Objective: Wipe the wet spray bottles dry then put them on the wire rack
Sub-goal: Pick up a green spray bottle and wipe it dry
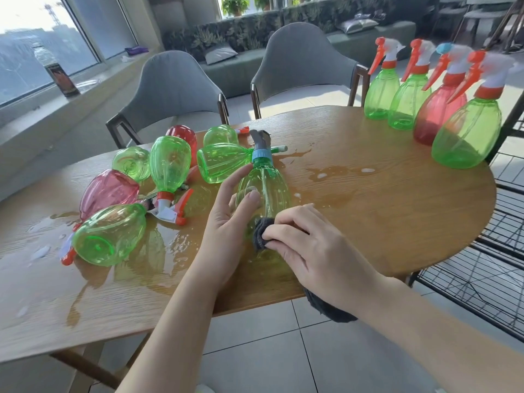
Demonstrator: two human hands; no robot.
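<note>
Holding the green bottle [263, 191] by its side, the left hand [226, 222] steadied it upright on the wet desk [382, 199]. The right hand [309, 245] pinched a dark cloth [262, 232] against its bottom. The wire rack [499, 251] stood off right, nearer that hand.

Bottles [170, 165] were mostly green, some red; triggers [380, 56] orange w/ white; cloth [262, 232] dark grey; table [382, 199] wood-grain tan.

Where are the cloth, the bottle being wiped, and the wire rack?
cloth [262, 232], head view, bunched end at the fingertips
bottle being wiped [268, 191], head view, its green body
wire rack [482, 275], head view, a shelf grid
</note>
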